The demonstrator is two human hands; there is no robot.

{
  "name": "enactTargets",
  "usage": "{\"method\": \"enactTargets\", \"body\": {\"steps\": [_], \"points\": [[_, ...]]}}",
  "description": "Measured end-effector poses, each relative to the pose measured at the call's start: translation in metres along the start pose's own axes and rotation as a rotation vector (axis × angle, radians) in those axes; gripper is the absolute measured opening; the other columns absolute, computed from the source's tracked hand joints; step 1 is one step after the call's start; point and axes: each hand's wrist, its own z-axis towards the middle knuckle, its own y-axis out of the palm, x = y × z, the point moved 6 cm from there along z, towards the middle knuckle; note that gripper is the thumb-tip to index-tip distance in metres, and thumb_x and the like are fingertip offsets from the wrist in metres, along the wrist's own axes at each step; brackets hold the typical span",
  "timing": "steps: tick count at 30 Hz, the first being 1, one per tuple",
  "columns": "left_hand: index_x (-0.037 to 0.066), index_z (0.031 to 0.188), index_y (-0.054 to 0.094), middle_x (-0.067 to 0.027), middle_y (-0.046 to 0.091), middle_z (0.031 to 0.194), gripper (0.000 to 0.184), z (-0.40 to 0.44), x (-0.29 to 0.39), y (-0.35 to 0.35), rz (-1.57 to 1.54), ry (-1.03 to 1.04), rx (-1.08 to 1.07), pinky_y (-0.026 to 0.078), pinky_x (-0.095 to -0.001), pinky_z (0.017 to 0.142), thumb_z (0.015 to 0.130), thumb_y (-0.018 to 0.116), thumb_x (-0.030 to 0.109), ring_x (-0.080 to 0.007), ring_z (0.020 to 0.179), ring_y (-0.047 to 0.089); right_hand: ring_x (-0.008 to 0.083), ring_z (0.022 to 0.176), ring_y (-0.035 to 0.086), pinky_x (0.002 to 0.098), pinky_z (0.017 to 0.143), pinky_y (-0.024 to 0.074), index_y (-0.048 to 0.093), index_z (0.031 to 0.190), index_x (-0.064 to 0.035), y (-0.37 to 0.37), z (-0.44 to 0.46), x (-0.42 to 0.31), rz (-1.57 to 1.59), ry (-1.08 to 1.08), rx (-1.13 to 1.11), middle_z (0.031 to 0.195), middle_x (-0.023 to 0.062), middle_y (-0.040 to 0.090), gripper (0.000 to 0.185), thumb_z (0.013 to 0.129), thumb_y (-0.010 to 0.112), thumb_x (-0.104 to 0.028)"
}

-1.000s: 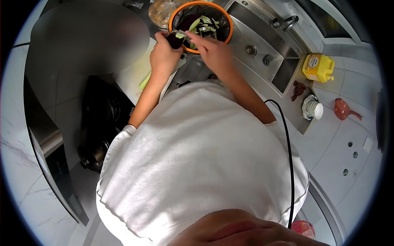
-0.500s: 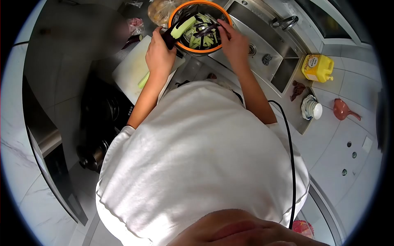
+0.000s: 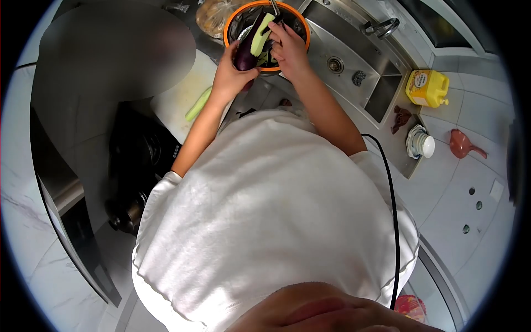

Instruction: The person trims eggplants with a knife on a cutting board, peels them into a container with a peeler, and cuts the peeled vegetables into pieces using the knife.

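My left hand (image 3: 228, 77) is wrapped round the lower end of a purple eggplant (image 3: 247, 54), tilted over a bin. One side of the eggplant is peeled to pale green flesh. My right hand (image 3: 290, 52) is closed at the peeled side, on a slim metal peeler (image 3: 275, 8) whose far end shows beyond the fingers; its grip is mostly hidden. Below both hands is the orange-rimmed bin (image 3: 307, 40) with a dark liner and peel strips inside, largely covered by the eggplant and hands.
At left, a white cutting board (image 3: 168, 110) carries a peeled pale green eggplant (image 3: 198, 104). A plastic bag of round items (image 3: 212, 19) lies beside the bin. To the right are a steel sink (image 3: 354, 52), a faucet (image 3: 381, 26), a yellow jug (image 3: 427, 88) and stacked bowls (image 3: 420, 144).
The eggplant has swung more upright and nearer the bin's middle, with my left hand shifting right. My right hand has moved left and down onto its peeled side.
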Motion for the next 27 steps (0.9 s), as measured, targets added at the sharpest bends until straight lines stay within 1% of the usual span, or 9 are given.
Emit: {"method": "enactTargets", "body": {"steps": [2,5,8,12,15,18,20,24,27], "points": [[0.0,0.132,0.06,-0.0107,0.072,0.112,0.059,-0.006,-0.028,0.022,-0.697,-0.552,-0.387,0.055,-0.0343,0.089,0.077,0.08,0.002,-0.0209,0.097,0.07,0.0034,0.047,0.034,0.0267,0.044,0.0255,0.069,0.108,-0.0079,-0.005,-0.001,-0.001,-0.031,0.019,0.05,0.082,-0.0019,0.061,0.029,0.093,0.081,-0.03],[-0.004,0.127,0.061,-0.0071,0.074,0.101,0.051,-0.004,-0.03,0.006,-0.601,-0.501,-0.267,0.056,-0.0314,0.085,0.079,0.078,0.002,-0.016,0.092,0.071,0.0081,0.055,0.051,0.0293,0.049,0.0393,0.068,0.123,-0.0058,-0.033,0.001,-0.01,-0.5,0.035,0.137,0.093,0.0028,0.066,0.042,0.095,0.079,-0.036],[-0.002,0.128,0.06,-0.0097,0.073,0.099,0.052,-0.001,-0.035,-0.007,-0.458,-0.38,-0.17,0.057,-0.0318,0.081,0.081,0.078,0.007,-0.0155,0.093,0.072,0.0288,0.099,0.071,0.0426,0.081,0.0585,0.063,0.14,-0.009,-0.034,-0.018,-0.048,-1.438,-0.583,0.333,0.099,0.012,0.071,0.058,0.094,0.077,-0.044],[-0.003,0.135,0.057,-0.0095,0.071,0.098,0.063,0.005,-0.046,-0.014,-0.022,-0.324,-0.08,0.055,-0.0286,0.072,0.079,0.081,0.013,-0.0117,0.08,0.068,0.0333,0.085,0.074,0.0423,0.069,0.0588,0.059,0.141,-0.0105,-0.034,-0.038,-0.06,-1.792,-0.452,0.401,0.102,0.0127,0.074,0.058,0.097,0.072,-0.046],[-0.004,0.134,0.057,-0.0113,0.073,0.098,0.064,0.008,-0.033,-0.013,0.113,-0.15,-0.024,0.055,-0.0295,0.069,0.078,0.082,0.015,-0.0128,0.075,0.068,0.0312,0.079,0.074,0.0417,0.064,0.0573,0.064,0.136,-0.016,-0.029,-0.038,-0.055,-1.929,-0.478,0.291,0.099,0.0086,0.075,0.047,0.098,0.07,-0.043],[-0.002,0.129,0.061,-0.021,0.075,0.109,0.063,0.01,-0.03,-0.007,0.101,-0.205,-0.036,0.058,-0.0388,0.084,0.075,0.082,0.022,-0.0311,0.095,0.074,0.0269,0.078,0.073,0.04,0.063,0.0565,0.069,0.132,-0.0254,-0.007,-0.046,-0.062,-1.587,-0.759,0.173,0.093,0.0049,0.075,0.035,0.099,0.069,-0.038],[-0.004,0.13,0.06,-0.0095,0.073,0.091,0.058,0.01,-0.033,-0.002,0.082,-0.217,-0.057,0.055,-0.0289,0.065,0.079,0.081,0.015,-0.0128,0.071,0.067,0.0263,0.076,0.072,0.0398,0.062,0.0559,0.07,0.131,-0.0293,0.008,-0.049,-0.05,-1.392,-0.782,0.005,0.091,0.004,0.074,0.032,0.1,0.068,-0.036],[-0.003,0.125,0.064,-0.007,0.072,0.088,0.051,0.01,-0.037,0.003,-0.022,-0.312,-0.181,0.053,-0.0282,0.061,0.079,0.08,0.013,-0.0112,0.067,0.065,0.0243,0.072,0.069,0.035,0.065,0.0559,0.071,0.134,-0.0327,0.027,-0.068,-0.03,-1.533,-0.694,-0.275,0.096,0.0013,0.077,0.034,0.102,0.067,-0.023],[-0.002,0.121,0.066,-0.0043,0.071,0.086,0.046,0.005,-0.038,0.003,-0.148,-0.33,-0.204,0.051,-0.0275,0.057,0.08,0.079,0.011,-0.0098,0.063,0.063,0.0258,0.073,0.071,0.037,0.062,0.0548,0.072,0.133,-0.0326,0.004,-0.043,-0.028,-1.514,-0.775,-0.153,0.093,0.0034,0.076,0.033,0.101,0.068,-0.027]]}}
